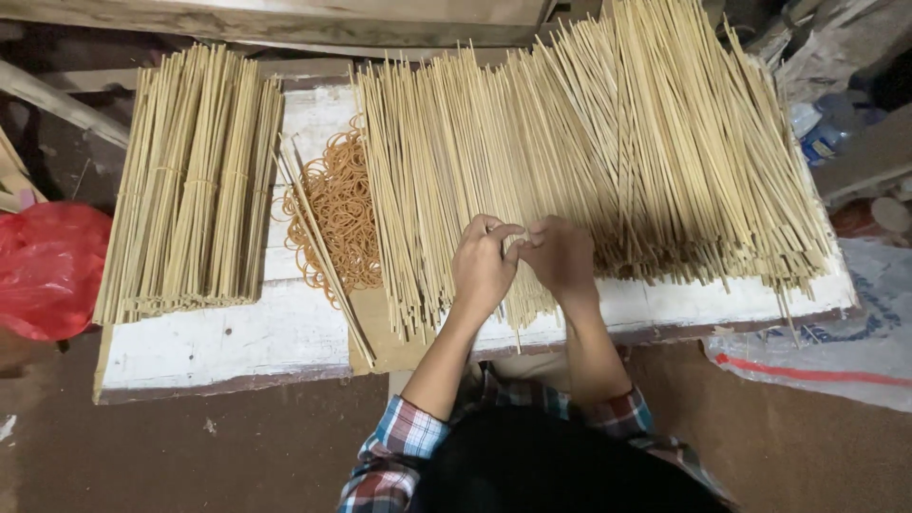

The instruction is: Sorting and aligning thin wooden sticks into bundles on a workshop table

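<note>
A wide heap of thin pale bamboo sticks (608, 152) lies fanned across a white wooden board (218, 342). My left hand (483, 266) and my right hand (562, 258) meet at the near edge of the heap, fingers curled together around a small clump of sticks (528, 302) whose ends poke out below my hands. A pile of orange-brown rubber bands (340, 211) lies just left of my left hand. Whether a band is between my fingers cannot be told.
Tied bundles of sticks (190, 185) lie at the board's left end. A red plastic bag (46, 266) sits beyond the left edge. A white woven sack (836, 351) and a plastic bottle (819, 133) lie at the right. Brown floor (190, 456) runs below the board.
</note>
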